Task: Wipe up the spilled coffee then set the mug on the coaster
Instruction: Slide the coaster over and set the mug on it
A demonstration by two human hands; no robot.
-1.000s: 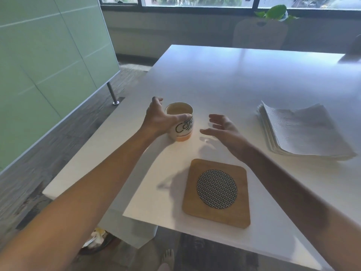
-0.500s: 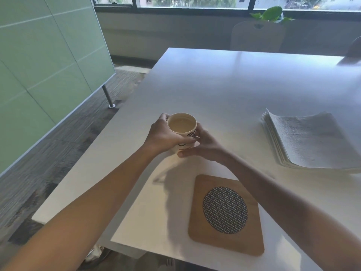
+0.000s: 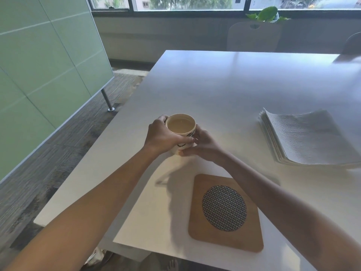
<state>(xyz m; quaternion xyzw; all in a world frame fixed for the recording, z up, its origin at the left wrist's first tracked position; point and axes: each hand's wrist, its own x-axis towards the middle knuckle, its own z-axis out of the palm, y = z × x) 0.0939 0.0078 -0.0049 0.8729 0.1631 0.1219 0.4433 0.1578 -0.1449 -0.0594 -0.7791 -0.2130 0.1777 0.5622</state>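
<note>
A cream mug [image 3: 181, 125] with black lettering holds pale coffee and stands on the white table [image 3: 224, 85], left of centre. My left hand [image 3: 163, 136] wraps its left side and my right hand [image 3: 203, 145] cups its right side and base. Closer to me lies a square wooden coaster [image 3: 225, 213] with a round woven insert; nothing stands on it. No spilled coffee shows on the table.
A thick stack of white paper napkins [image 3: 308, 137] lies at the right. A green partition panel [image 3: 45, 75] on a metal foot stands left of the table. Chairs and a plant are behind the far edge. The table's left edge is near the mug.
My right hand came in from the right and closed around the mug, joining the left hand. My view tilted so everything sits lower in frame.
</note>
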